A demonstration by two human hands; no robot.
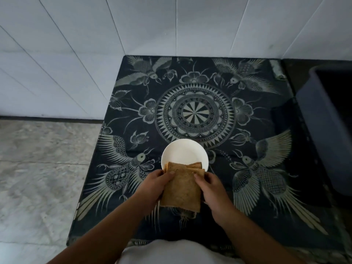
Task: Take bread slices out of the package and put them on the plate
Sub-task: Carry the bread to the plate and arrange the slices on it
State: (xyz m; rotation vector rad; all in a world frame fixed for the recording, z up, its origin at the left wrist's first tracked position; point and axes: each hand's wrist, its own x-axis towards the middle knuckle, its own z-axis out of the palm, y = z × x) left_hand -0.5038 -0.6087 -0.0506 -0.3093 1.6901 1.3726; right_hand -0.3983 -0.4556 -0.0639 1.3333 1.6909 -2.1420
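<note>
White tiled wall fills upper part of view; grey marble-look floor at lower left. Worktop is a low square surface w/ dark cloth, pale bird, flower and central medallion print, set into the wall corner. Dark bin stands just beside worktop's right edge, partly out of view. Pale garment of the person at bottom centre.

Both forearms reach in from bottom edge. Stack of brown bread slices is held betw. both hands above near-centre of worktop; far end of stack overlaps near rim of plate. Several slices, fanned at far end; exact count cannot be told. Left hand clamped on stack's left edge, thumb on top. Right hand clamped on right edge, fingers curled over. Plate is white, round, on worktop; visible part bare.
</note>
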